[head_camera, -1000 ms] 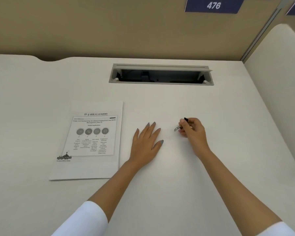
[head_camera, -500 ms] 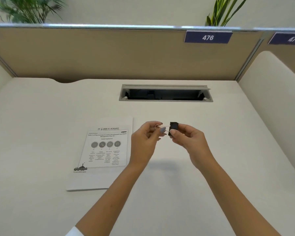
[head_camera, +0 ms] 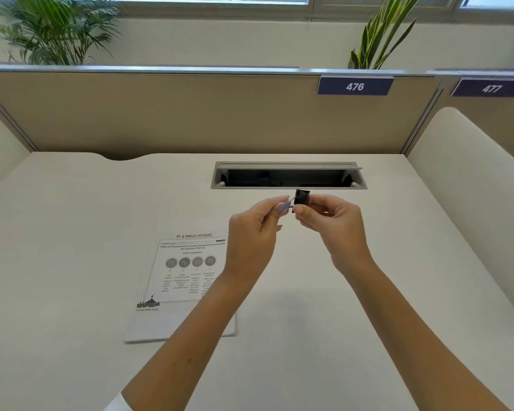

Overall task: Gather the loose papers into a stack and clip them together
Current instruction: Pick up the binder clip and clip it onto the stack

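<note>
A black binder clip (head_camera: 302,197) is held up in the air above the desk between both hands. My right hand (head_camera: 333,223) pinches its black body. My left hand (head_camera: 255,229) grips its silver wire handles. A neat stack of printed papers (head_camera: 181,280) lies flat on the white desk (head_camera: 72,262), below and left of the hands; my left forearm crosses over its right edge and hides part of it.
An open cable slot (head_camera: 288,175) is set into the desk just behind the hands. A tan partition (head_camera: 190,114) with number plates 476 (head_camera: 355,86) and 477 closes off the back. A padded side divider (head_camera: 472,188) stands at the right. Plants show behind.
My right hand lifted the clip off the desk and my left hand came up off the desk and took its handles. The camera tilted up, and the hands now hold the clip higher.
</note>
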